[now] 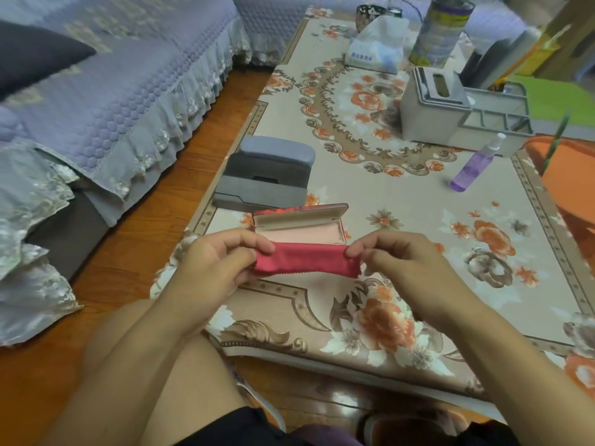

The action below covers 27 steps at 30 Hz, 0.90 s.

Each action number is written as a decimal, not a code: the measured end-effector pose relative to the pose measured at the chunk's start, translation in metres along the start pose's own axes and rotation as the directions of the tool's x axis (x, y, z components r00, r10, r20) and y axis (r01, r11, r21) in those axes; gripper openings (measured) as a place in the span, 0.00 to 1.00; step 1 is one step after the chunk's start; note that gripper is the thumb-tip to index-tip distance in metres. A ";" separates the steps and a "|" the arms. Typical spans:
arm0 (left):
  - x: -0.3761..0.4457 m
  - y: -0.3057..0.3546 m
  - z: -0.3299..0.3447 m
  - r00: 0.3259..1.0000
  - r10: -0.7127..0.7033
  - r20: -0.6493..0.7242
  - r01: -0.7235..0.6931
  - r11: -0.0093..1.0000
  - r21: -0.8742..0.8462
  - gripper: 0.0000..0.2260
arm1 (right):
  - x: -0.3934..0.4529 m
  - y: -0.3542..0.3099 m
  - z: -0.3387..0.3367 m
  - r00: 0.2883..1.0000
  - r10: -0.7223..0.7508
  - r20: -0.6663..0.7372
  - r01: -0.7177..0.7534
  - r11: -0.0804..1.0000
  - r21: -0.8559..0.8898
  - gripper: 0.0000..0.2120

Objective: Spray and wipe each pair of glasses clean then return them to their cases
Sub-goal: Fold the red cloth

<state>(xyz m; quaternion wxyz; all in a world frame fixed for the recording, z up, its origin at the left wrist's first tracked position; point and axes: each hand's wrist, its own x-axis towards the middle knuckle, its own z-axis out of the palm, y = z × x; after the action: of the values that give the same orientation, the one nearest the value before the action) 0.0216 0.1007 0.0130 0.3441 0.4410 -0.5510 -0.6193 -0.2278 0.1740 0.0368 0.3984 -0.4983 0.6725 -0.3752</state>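
**Over the near edge of the surface: red cloth stretched between two hands**

Item 1. Folded red microfibre cleaning cloth (307,260), held level in the air just in front of the open case, its lower edge zigzag-cut.

Item 2. Left hand (215,259), fingers curled, thumb and fingertips pinching the cloth's left end.

Item 3. Right hand (399,262), fingers curled likewise, pinching the cloth's right end; the two hands pull the cloth taut between them.

Item 4. Red floral hard glasses case with pale pink lining (301,225), lying on the surface directly behind the cloth, lid raised. Its front part is hidden by the cloth and hands, so I cannot tell whether glasses lie inside.

Item 5. Dark grey angular rectangular case (260,194), closed, just behind the red case. Behind it, a charcoal flat case (267,170), and at the back a rounded blue-grey hard case (278,152); the three lie close together in a row along the left edge.

Item 6. Clear plastic spray bottle of purple liquid (475,167), upright on the right part of the surface, well apart from the cases.

Item 7. Cream floral-patterned cloth covering the low surface (402,204).

Item 8. Grey plastic tissue-box organiser (434,107) at the far right, with a white soft pack of tissues (376,48) and a tall cylindrical tin (441,30) behind it.

Item 9. Lavender quilted sofa cover with lace trim (112,91), left of the surface, across a strip of wooden floor (161,252).
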 end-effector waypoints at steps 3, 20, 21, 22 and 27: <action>0.003 -0.002 0.000 0.999 0.055 -0.004 -0.054 0.995 0.085 0.13 | 0.008 0.002 0.002 0.998 -0.051 -0.023 0.048 0.993 -0.103 0.10; 0.032 -0.042 0.003 0.878 0.451 -0.160 -0.275 0.750 0.602 0.18 | 0.044 0.039 0.045 0.944 -0.090 -0.318 0.108 0.993 0.039 0.10; 0.035 -0.046 0.003 0.869 0.476 -0.134 -0.290 0.710 0.641 0.17 | 0.050 0.041 0.048 0.935 -0.094 -0.343 0.104 0.995 0.010 0.10; 0.036 -0.048 0.004 0.861 0.496 -0.110 -0.297 0.668 0.683 0.17 | 0.055 0.044 0.051 0.931 -0.092 -0.354 0.095 0.995 -0.011 0.10; 0.042 -0.060 0.011 0.882 0.464 -0.083 -0.219 0.560 0.799 0.12 | 0.074 0.051 0.065 0.922 -0.131 -0.365 0.056 0.976 -0.209 0.14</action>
<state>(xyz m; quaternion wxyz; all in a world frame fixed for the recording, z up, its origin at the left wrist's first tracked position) -0.0008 0.0755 -0.0530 0.3126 0.5119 -0.7810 -0.1742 -0.2011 0.1067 -0.0467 0.1928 -0.4854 0.7450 -0.4149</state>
